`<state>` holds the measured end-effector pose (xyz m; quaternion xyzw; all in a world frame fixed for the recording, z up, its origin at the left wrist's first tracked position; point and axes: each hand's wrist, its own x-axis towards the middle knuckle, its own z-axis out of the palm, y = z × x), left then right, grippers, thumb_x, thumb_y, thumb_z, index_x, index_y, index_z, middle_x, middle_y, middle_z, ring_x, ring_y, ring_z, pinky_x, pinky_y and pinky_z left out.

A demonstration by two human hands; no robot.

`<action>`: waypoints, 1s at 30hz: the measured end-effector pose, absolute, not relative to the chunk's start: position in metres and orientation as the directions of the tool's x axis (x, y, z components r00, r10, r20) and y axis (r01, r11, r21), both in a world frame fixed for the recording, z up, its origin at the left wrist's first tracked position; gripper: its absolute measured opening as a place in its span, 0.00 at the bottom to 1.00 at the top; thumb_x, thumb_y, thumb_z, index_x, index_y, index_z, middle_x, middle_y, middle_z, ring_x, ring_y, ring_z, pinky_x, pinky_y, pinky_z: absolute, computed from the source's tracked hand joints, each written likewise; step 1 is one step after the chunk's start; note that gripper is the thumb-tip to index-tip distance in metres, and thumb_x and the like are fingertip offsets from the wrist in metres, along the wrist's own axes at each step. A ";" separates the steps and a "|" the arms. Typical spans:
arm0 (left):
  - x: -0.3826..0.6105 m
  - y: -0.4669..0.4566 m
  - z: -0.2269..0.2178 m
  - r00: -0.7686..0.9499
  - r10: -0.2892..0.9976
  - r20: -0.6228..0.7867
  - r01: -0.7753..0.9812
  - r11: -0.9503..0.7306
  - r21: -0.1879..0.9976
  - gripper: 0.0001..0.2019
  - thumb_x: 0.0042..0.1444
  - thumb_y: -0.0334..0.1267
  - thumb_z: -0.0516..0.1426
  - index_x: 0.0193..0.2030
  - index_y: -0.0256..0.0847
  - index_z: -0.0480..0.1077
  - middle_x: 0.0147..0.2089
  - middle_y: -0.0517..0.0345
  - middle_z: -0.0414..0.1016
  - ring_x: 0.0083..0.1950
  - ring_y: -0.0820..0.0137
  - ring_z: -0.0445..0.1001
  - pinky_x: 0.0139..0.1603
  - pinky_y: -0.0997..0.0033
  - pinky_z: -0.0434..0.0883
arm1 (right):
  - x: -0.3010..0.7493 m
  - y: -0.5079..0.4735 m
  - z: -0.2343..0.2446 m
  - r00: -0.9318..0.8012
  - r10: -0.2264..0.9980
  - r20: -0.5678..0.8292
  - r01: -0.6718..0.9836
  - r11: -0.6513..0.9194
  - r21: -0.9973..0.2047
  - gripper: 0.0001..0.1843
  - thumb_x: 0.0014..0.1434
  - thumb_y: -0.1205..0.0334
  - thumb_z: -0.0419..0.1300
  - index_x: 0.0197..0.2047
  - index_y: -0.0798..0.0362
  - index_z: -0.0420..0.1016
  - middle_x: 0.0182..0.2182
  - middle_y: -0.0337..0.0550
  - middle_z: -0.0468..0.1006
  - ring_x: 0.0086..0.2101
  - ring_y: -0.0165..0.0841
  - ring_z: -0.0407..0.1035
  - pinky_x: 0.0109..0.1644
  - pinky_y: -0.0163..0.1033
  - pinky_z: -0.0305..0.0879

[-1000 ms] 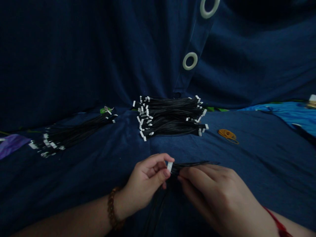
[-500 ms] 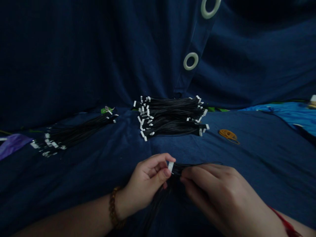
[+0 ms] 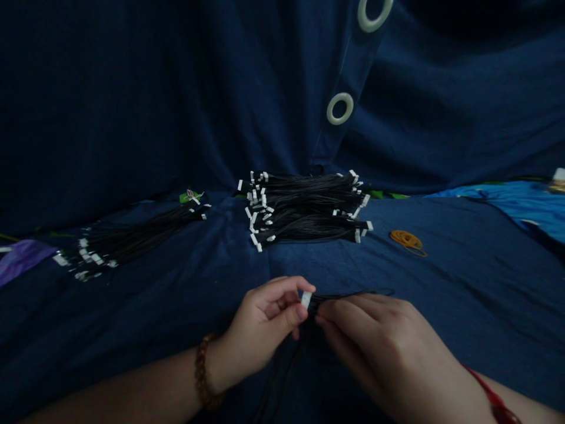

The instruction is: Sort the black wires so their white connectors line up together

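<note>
Between the thumb and forefinger of my left hand [image 3: 273, 312] is a white connector [image 3: 306, 300]. Black wires [image 3: 339, 295] run out of its right side. My right hand [image 3: 379, 335] pinches those wires close to the connector, its fingertips partly hidden behind the back of the hand. A few loose wire ends stick out past the right knuckles, and other dark strands hang below the hands toward the front.
A stack of black cables with white connectors [image 3: 309, 200] lies beyond my hands. Another cable bundle [image 3: 145, 232] rests to the left. Orange-brown rubber bands [image 3: 406, 241] lie right on the dark blue cloth [image 3: 477, 294]. Blue fabric with rings [image 3: 339, 109] rises behind.
My right hand has slid slightly left along the wires, nearer the connector. More loose wire ends show beyond its knuckles. My left hand keeps its hold almost in place.
</note>
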<state>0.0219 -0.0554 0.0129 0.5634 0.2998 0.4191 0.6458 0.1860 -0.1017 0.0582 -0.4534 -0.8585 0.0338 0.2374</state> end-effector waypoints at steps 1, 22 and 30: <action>0.022 -0.055 0.013 0.470 0.879 0.085 -0.190 0.006 0.982 0.12 0.50 0.40 0.59 0.42 0.41 0.72 0.28 0.62 0.65 0.26 0.79 0.63 0.23 0.82 0.64 | 0.186 -0.102 0.059 -0.480 0.793 0.374 0.769 0.586 -0.256 0.09 0.59 0.71 0.50 0.30 0.53 0.67 0.25 0.38 0.72 0.25 0.32 0.67 0.29 0.37 0.58; 0.001 -0.017 0.118 0.354 0.880 0.315 0.746 -0.469 0.473 0.15 0.59 0.31 0.44 0.48 0.37 0.67 0.42 0.49 0.69 0.44 0.64 0.68 0.48 0.59 0.62 | 0.216 -0.050 0.104 -0.042 0.850 0.525 -0.176 0.511 -0.841 0.06 0.58 0.58 0.56 0.38 0.47 0.70 0.36 0.38 0.73 0.42 0.34 0.67 0.53 0.47 0.58; 0.054 -0.070 0.068 0.796 0.598 -0.094 0.452 -0.484 0.750 0.11 0.59 0.41 0.51 0.45 0.39 0.67 0.45 0.53 0.70 0.39 0.71 0.71 0.41 0.64 0.71 | 0.178 -0.063 0.158 -0.172 0.906 0.387 -0.629 0.201 -0.751 0.04 0.56 0.62 0.54 0.33 0.51 0.60 0.21 0.30 0.46 0.17 0.23 0.38 0.15 0.23 0.43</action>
